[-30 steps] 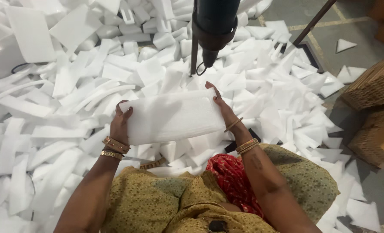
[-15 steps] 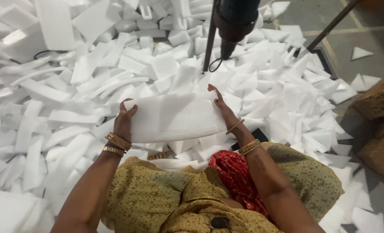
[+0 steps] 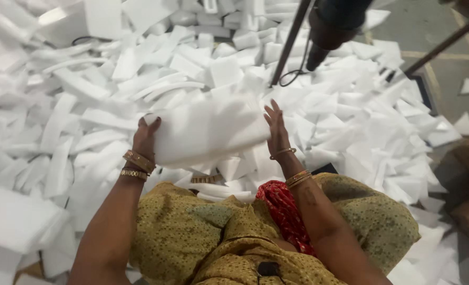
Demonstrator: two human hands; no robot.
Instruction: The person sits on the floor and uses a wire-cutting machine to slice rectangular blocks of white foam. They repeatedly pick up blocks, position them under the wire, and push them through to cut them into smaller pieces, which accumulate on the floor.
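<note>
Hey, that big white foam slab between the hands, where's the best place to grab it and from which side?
Probably by its two short ends, one hand coming in from each side. The foam slab is wide, flat and looks soft, so a one-sided grip would likely let it sag. The left hand holds the left end; the right hand lies flat against the right end, fingers open.

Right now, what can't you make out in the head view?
- Left hand: fingers hidden behind the white foam slab.
- Right hand: palm side hidden, contact with the slab unclear.
- Dark hanging tool: top cut off by the frame edge.
- Floor under the foam offcuts: covered.
</note>
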